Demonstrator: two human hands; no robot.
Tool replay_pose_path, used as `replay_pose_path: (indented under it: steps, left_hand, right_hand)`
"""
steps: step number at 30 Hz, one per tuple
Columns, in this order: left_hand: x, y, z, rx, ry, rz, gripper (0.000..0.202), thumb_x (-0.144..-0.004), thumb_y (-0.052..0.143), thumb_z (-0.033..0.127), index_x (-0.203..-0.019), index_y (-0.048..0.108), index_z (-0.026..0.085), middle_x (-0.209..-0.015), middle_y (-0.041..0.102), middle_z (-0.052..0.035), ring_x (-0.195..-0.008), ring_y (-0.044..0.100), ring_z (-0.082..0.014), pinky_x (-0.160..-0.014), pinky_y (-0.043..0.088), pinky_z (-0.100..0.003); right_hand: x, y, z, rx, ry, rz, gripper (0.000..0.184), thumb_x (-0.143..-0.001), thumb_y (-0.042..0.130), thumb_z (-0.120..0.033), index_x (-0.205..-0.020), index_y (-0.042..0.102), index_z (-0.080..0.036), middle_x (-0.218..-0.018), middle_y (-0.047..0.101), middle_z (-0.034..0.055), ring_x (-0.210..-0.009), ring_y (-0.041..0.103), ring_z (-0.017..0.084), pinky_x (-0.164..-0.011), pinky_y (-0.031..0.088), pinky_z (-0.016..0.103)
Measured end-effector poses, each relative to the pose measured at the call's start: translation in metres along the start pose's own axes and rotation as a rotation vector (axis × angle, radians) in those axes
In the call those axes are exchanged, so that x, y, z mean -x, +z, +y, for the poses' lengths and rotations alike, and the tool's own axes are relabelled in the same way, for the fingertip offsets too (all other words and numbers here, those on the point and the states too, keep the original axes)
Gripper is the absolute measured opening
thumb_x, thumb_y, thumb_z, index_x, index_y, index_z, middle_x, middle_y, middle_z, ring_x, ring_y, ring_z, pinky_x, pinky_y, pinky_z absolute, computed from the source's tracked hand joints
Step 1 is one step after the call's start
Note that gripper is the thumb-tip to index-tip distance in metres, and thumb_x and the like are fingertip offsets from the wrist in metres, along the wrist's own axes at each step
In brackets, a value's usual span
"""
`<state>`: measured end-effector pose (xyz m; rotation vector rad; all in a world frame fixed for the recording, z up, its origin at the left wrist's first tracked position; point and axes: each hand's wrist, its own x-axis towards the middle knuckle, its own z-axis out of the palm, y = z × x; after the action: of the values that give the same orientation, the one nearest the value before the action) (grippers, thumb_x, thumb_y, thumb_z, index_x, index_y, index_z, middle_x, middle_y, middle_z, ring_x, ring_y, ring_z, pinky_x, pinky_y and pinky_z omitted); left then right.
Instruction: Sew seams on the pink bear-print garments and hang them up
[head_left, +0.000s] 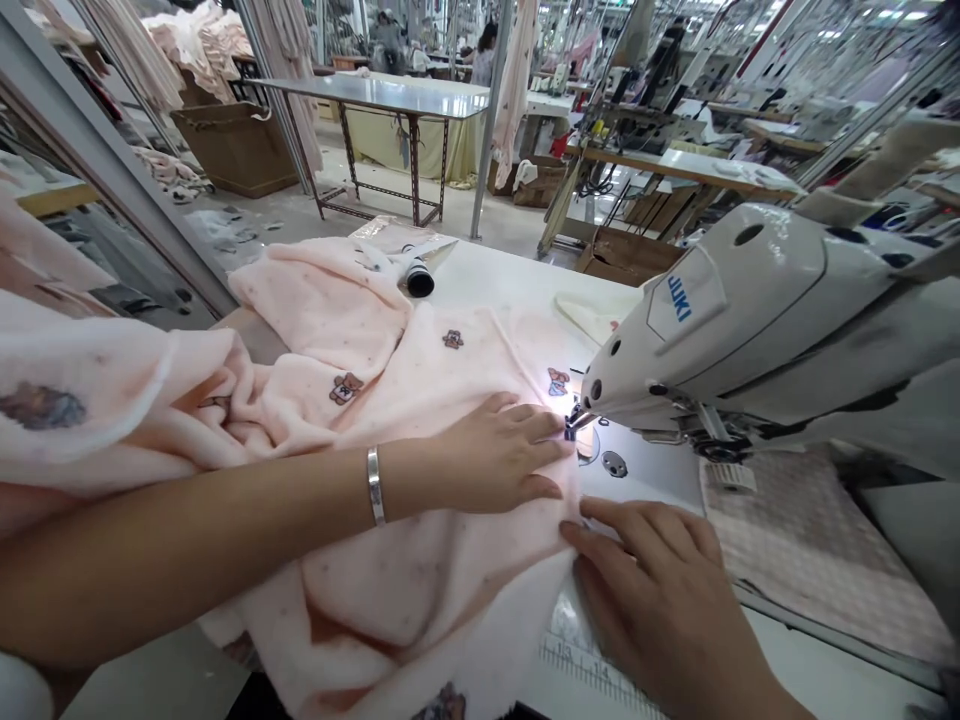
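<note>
Pale pink plush fabric (465, 375) printed with small bears spreads over the sewing table, bunched at the left and hanging over the front edge. My left hand (499, 455) lies flat on it, fingers spread, with the fingertips just left of the presser foot (573, 424). The fabric's right edge runs up to the needle area of a white sewing machine (697, 310), where a light glows. Nearer to me, my right hand (660, 590) pinches that edge between thumb and forefinger. The right hand's other fingers are partly hidden.
Black-topped thread spool (418, 278) and scissors (441, 252) lie at the table's back. A checked pink cloth (810, 550) lies right, beneath the machine arm. A printed ruler (585, 665) marks the front. Beyond stand a metal-topped table (382, 92), a cardboard box (236, 150) and a post (491, 130).
</note>
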<state>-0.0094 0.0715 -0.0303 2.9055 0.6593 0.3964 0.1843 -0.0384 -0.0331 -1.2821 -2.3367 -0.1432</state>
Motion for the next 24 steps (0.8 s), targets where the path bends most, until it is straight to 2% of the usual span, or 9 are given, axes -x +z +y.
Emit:
replay_pose_path:
  steps: [2,5,7,11,17,19,21,23,24]
  left_hand:
    - [0.0,0.0,-0.002,-0.014,0.054,0.022,0.037,-0.095,0.041,0.041,-0.121,0.052,0.017,-0.126,0.053,-0.008,-0.114,0.048,-0.0215,-0.099,0.032,-0.041]
    - [-0.002,0.001,-0.006,-0.021,0.198,0.048,0.025,-0.095,0.041,0.029,-0.109,0.06,0.019,-0.111,0.061,-0.0052,-0.103,0.052,-0.0179,-0.093,0.037,-0.035]
    - [-0.005,0.001,-0.011,-0.024,0.249,0.06,0.024,-0.096,0.04,0.025,-0.105,0.062,0.02,-0.106,0.063,-0.0041,-0.098,0.053,-0.0165,-0.089,0.039,-0.031]
    - [-0.017,0.001,-0.025,-0.035,0.238,0.055,0.025,-0.096,0.04,0.025,-0.097,0.065,0.019,-0.105,0.064,-0.0038,-0.093,0.055,-0.0159,-0.086,0.039,-0.03]
    - [-0.038,0.002,-0.052,0.057,0.185,0.074,0.024,-0.095,0.042,0.028,-0.09,0.063,0.019,-0.1,0.063,-0.0031,-0.092,0.054,-0.0135,-0.085,0.039,-0.026]
    - [-0.044,0.003,-0.056,0.037,0.103,0.084,0.022,-0.094,0.045,0.031,-0.095,0.063,0.018,-0.106,0.061,-0.0053,-0.097,0.054,-0.0158,-0.089,0.038,-0.029]
    - [-0.046,0.005,-0.054,-0.02,-0.099,0.099,0.034,-0.092,0.046,0.041,-0.112,0.058,0.015,-0.123,0.055,-0.0115,-0.113,0.049,-0.0234,-0.098,0.035,-0.038]
    - [-0.04,0.01,-0.044,-0.058,-0.299,0.077,0.057,-0.09,0.042,0.052,-0.131,0.045,0.011,-0.141,0.039,-0.0179,-0.131,0.034,-0.0324,-0.106,0.027,-0.05]
    - [-0.034,0.014,-0.036,-0.061,-0.342,0.053,0.062,-0.091,0.038,0.053,-0.136,0.039,0.011,-0.146,0.033,-0.0185,-0.136,0.026,-0.0345,-0.107,0.024,-0.054]
  right_hand:
    - [0.003,0.0,-0.004,-0.017,-0.001,-0.014,0.015,-0.086,0.052,-0.02,-0.095,0.065,-0.019,-0.101,0.066,0.0075,-0.087,0.052,0.022,-0.077,0.033,0.04]
    - [0.003,-0.002,-0.006,-0.058,-0.045,-0.033,0.016,-0.087,0.052,-0.017,-0.097,0.064,-0.017,-0.1,0.068,0.0044,-0.085,0.053,0.02,-0.079,0.033,0.038]
    - [0.0,-0.003,-0.004,-0.051,-0.065,-0.042,0.017,-0.088,0.05,-0.015,-0.099,0.064,-0.017,-0.1,0.068,0.0034,-0.085,0.053,0.019,-0.078,0.034,0.037]
    - [-0.012,-0.001,0.012,0.03,-0.069,-0.066,0.019,-0.09,0.049,-0.017,-0.1,0.065,-0.018,-0.093,0.066,0.0041,-0.083,0.053,0.019,-0.073,0.033,0.036]
    - [-0.024,0.014,0.04,0.16,-0.04,-0.068,0.022,-0.091,0.049,-0.025,-0.103,0.066,-0.018,-0.08,0.06,0.0049,-0.074,0.053,0.018,-0.068,0.034,0.034]
    - [-0.023,0.015,0.042,0.166,-0.032,-0.076,0.024,-0.092,0.048,-0.026,-0.107,0.065,-0.017,-0.08,0.06,0.0054,-0.073,0.054,0.017,-0.067,0.036,0.033]
    - [-0.025,0.01,0.037,0.147,-0.037,-0.095,0.024,-0.092,0.048,-0.025,-0.107,0.064,-0.016,-0.081,0.061,0.0059,-0.075,0.055,0.018,-0.066,0.037,0.033]
    - [-0.032,-0.001,0.023,0.073,-0.071,-0.123,0.024,-0.092,0.047,-0.023,-0.11,0.062,-0.016,-0.091,0.063,0.0075,-0.084,0.055,0.02,-0.07,0.041,0.034]
    - [-0.038,-0.008,0.012,0.016,-0.099,-0.133,0.026,-0.092,0.047,-0.021,-0.114,0.06,-0.016,-0.099,0.064,0.0083,-0.09,0.056,0.021,-0.075,0.042,0.035]
